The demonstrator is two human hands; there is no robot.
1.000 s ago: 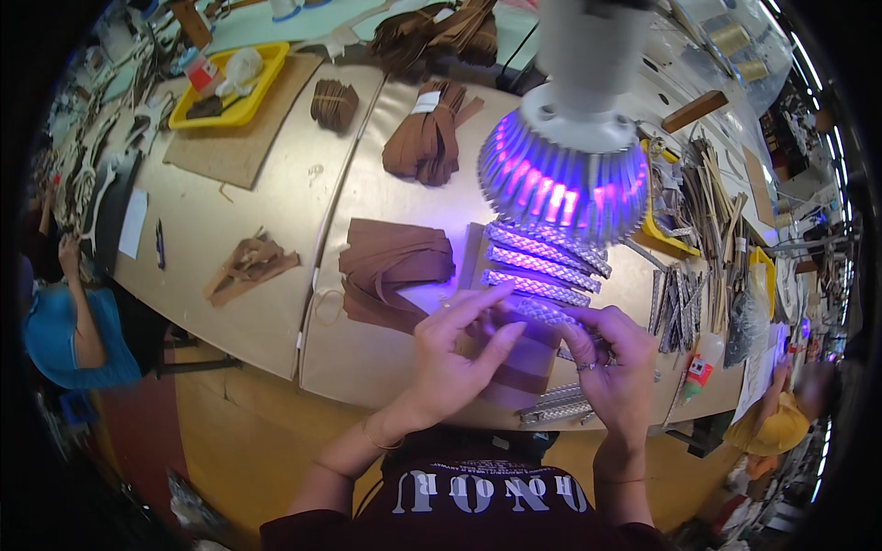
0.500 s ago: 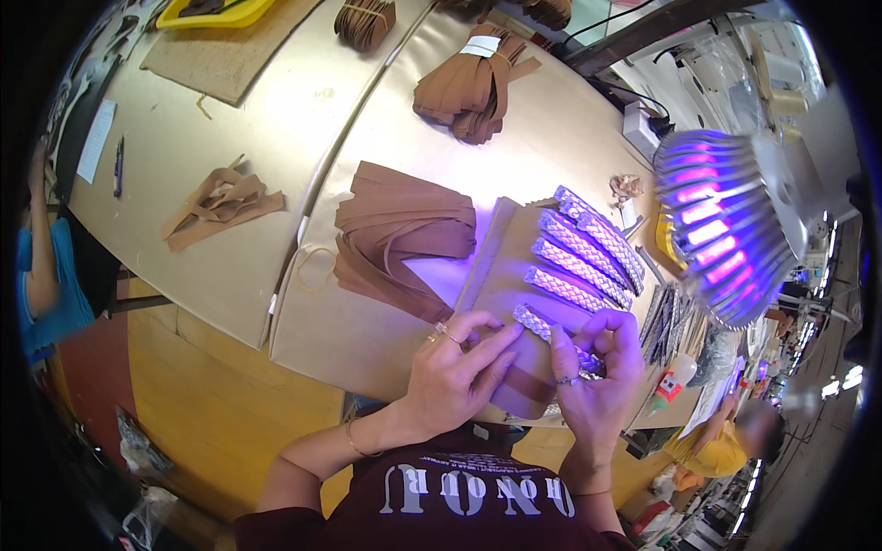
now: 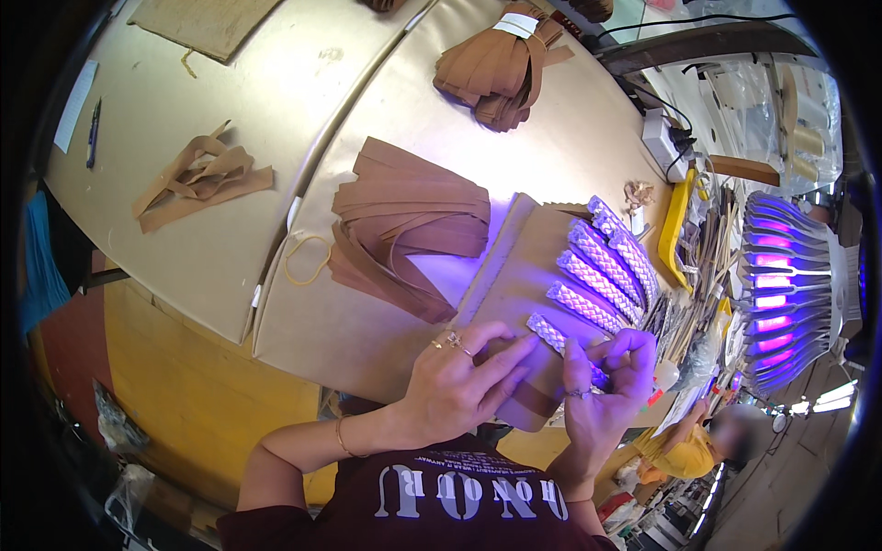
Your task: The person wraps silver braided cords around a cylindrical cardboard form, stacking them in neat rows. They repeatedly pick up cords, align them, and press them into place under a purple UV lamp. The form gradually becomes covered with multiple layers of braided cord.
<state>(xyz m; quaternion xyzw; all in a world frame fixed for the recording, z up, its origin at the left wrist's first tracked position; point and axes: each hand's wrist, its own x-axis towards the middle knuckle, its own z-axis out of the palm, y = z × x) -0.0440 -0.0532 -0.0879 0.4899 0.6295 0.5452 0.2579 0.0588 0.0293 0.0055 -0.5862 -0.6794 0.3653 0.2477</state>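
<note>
My right hand (image 3: 606,386) is closed, its thumb and curled fingers gripping a braided strap (image 3: 548,331) lit violet. The strap's free end points up and left; its other part runs behind the right hand. Beside that end, my left hand (image 3: 464,372) has its thumb and index fingertips pressed together, touching or almost touching the strap's edge. Anything pinched there is too small to make out. Under the strap lies a tan padded board (image 3: 503,271), on which several more braided straps (image 3: 602,266) are fanned out side by side.
Brown strips lie in a pile (image 3: 413,216), a tied bundle (image 3: 501,69) and a loose tangle (image 3: 197,179) on the table (image 3: 294,83). A glowing lamp (image 3: 790,292) stands at right, near a yellow tray (image 3: 678,230). A person in yellow (image 3: 684,452) sits beyond.
The whole view has shifted, so the lamp appears farther right and no longer hangs over the board's corner. Both hands keep nearly the same pose at the same braided strap.
</note>
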